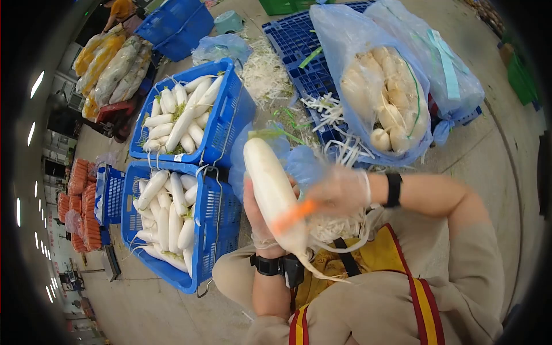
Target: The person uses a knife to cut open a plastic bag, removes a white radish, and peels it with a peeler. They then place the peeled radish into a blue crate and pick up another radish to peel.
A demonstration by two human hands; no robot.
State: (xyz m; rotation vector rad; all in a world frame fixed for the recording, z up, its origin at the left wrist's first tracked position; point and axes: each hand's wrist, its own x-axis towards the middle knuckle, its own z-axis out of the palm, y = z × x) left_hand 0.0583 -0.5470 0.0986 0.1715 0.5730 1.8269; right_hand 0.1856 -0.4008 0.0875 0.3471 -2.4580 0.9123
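A large white daikon radish [266,175] lies slanted in front of my body, its green leaf stub at the top and its thin root tip pointing down right. My left hand [260,231], in a clear glove, is wrapped around its underside. My right hand [342,188], also gloved, is closed on an orange peeler [296,217]. The peeler is smeared by motion and lies across the lower part of the daikon; its blade cannot be made out. White peelings [339,230] lie below my right hand.
Two blue crates [221,230] [233,109] full of daikons stand at the left. A blue pallet [287,34] bears a blue plastic bag [333,40] of daikons. More peelings [261,72] cover the floor. Bagged orange produce [77,201] is stacked farther left. Another person [122,10] is at the top.
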